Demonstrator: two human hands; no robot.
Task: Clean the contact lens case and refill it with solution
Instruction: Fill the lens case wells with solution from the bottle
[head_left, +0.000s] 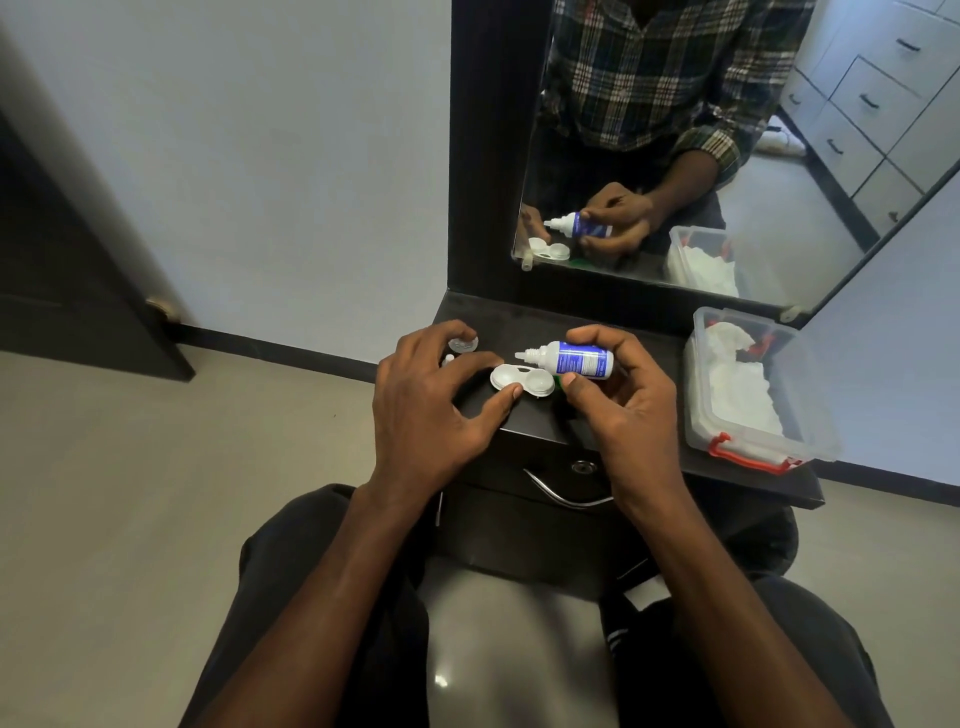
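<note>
A white two-well contact lens case (524, 382) lies open on the dark dresser top (540, 426). My left hand (431, 400) rests beside it, thumb and index finger touching the left well's rim. My right hand (618, 395) holds a small blue-and-white solution bottle (574, 358) on its side, its uncapped white nozzle pointing left over the case. A clear round lid (464, 343) lies under my left fingers. A small white cap (448, 359) peeks out between them.
A clear plastic box (810, 415) with red latches, holding white tissue, stands on the right of the dresser. A mirror (727, 208) leans behind, reflecting my hands. A drawer handle (561, 493) sits below the top. A dark door (78, 291) is at far left.
</note>
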